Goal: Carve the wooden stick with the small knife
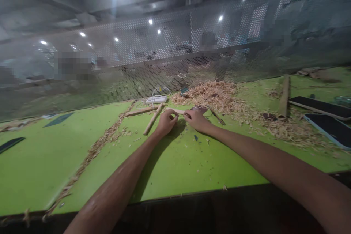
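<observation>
My left hand (166, 121) and my right hand (196, 120) are close together over the green table. A short pale wooden stick (179, 111) spans the gap between them. My left fingers are curled and pinch its near end, thumb and forefinger forming a ring. The fingers of my right hand are closed at the other end. Behind my right hand, a dark flat piece (201, 110) shows partly; I cannot tell whether that hand touches it. Left of my left hand lies a wooden rod (153, 119), touching or near a thinner stick (141, 111).
Curly wood shavings (214, 93) are heaped behind my hands and spread right. A white power strip (156, 99) with a cable lies at the back. Two phones (330, 128) and a bamboo-like tube (284, 97) lie right. A perforated metal screen (164, 55) borders the far edge.
</observation>
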`<state>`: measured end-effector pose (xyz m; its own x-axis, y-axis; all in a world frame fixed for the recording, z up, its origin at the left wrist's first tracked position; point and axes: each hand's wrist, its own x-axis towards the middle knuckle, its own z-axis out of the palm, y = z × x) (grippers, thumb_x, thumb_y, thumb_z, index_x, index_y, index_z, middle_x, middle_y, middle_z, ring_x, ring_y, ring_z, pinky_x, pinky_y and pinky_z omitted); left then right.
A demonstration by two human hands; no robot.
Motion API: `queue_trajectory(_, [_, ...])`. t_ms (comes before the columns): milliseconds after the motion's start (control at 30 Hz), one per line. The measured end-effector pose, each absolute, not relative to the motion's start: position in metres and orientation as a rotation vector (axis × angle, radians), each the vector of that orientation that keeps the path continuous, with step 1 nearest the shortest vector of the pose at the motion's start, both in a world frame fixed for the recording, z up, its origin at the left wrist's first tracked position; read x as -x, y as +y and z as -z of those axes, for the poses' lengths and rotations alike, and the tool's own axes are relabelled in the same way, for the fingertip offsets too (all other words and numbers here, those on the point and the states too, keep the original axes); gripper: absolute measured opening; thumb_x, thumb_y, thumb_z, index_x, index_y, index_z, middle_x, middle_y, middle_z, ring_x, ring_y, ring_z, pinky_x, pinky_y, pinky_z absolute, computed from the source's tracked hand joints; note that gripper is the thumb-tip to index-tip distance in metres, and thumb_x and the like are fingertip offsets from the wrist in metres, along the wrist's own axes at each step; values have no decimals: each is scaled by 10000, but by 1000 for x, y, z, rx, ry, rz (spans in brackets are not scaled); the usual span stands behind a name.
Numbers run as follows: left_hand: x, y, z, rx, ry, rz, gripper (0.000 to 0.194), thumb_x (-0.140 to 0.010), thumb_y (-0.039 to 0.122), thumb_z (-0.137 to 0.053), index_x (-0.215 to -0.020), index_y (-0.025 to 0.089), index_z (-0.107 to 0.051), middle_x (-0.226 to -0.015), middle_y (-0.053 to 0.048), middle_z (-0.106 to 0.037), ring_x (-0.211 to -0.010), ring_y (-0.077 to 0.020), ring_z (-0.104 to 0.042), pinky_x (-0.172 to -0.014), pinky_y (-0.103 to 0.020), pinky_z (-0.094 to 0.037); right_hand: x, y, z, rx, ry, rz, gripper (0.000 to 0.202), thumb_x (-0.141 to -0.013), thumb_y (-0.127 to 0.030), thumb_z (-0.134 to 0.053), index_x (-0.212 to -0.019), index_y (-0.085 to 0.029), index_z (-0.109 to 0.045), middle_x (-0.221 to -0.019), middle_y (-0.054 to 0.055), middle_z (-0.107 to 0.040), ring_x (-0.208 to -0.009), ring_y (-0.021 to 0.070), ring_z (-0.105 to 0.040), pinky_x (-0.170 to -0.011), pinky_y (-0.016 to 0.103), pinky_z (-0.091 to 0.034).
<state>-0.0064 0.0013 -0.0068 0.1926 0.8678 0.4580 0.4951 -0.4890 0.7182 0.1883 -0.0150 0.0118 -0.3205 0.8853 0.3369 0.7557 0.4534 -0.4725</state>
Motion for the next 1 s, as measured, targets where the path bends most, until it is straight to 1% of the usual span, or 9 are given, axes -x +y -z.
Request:
queue_trajectory(200, [6,1,6,-2072,1288,-1212,62,-839,152,-649,-844,174,-706,-865,-34,-724,-626,-127,-629,-569,-222,-482,-188,-15,-11,1343,-2152,-295,216,-1062,-201,-502,-1016,-125,-699,-785,33,-646,-663,133,-499,-659,263,-346])
queue_trajectory(333, [6,1,7,-2053,1294,-1189,55,-841,148,-651,-844,174,-700,-832,-33,-723,-606,-136,-640,-572,-235,-483,-187,-13,-10,1366,-2154,-295,262,-1088,-223,-451,-1047,-119,-687,-813,44,-648,-699,146,-512,-687,272,-348])
queue_trajectory(433, [6,1,7,-2040,1299,-1166,53,-854,149,-648,-850,177,-692,-783,-25,-710,-608,-151,-654,-573,-240,-475,-187,-13,-10,1380,-2152,-295,252,-1090,-214,-448,-1051,-119,-678,-803,40,-641,-703,145,-516,-695,270,-350])
queue_trajectory(533, [9,3,8,-2035,1305,-1166,66,-863,137,-630,-854,178,-681,-749,-12,-688,-596,-148,-638,-572,-237,-464,-187,-12,-10,1372,-2131,-320,240,-1090,-201,-440,-1035,-126,-662,-768,28,-630,-683,140,-515,-679,262,-348])
queue_trajectory(700, [16,6,8,-2039,1345,-1185,81,-830,101,-639,-828,177,-668,-745,0,-664,-583,-137,-610,-579,-233,-464,-188,-12,-8,1341,-2116,-320,239,-1085,-190,-434,-1047,-129,-662,-761,22,-629,-664,136,-509,-661,250,-341])
queue_trajectory(800, [14,6,9,-2095,1299,-1193,83,-827,99,-652,-838,176,-682,-820,-20,-685,-614,-133,-621,-595,-232,-488,-189,-12,-8,1336,-2127,-285,235,-1068,-185,-470,-1131,-132,-690,-807,33,-656,-681,140,-514,-667,251,-345])
queue_trajectory(900, [10,5,9,-2147,1233,-1207,74,-836,109,-669,-842,176,-701,-915,-41,-703,-640,-119,-625,-607,-221,-505,-190,-14,-9,1323,-2130,-273,299,-1055,-167,-492,-1266,-140,-702,-862,51,-695,-713,146,-536,-697,257,-371])
queue_trajectory(1000, [8,4,9,-2157,1183,-1222,63,-876,152,-666,-847,179,-715,-943,-48,-713,-649,-114,-627,-592,-206,-500,-190,-15,-9,1342,-2126,-246,338,-1041,-151,-512,-1299,-146,-730,-891,71,-720,-744,155,-562,-724,266,-396])
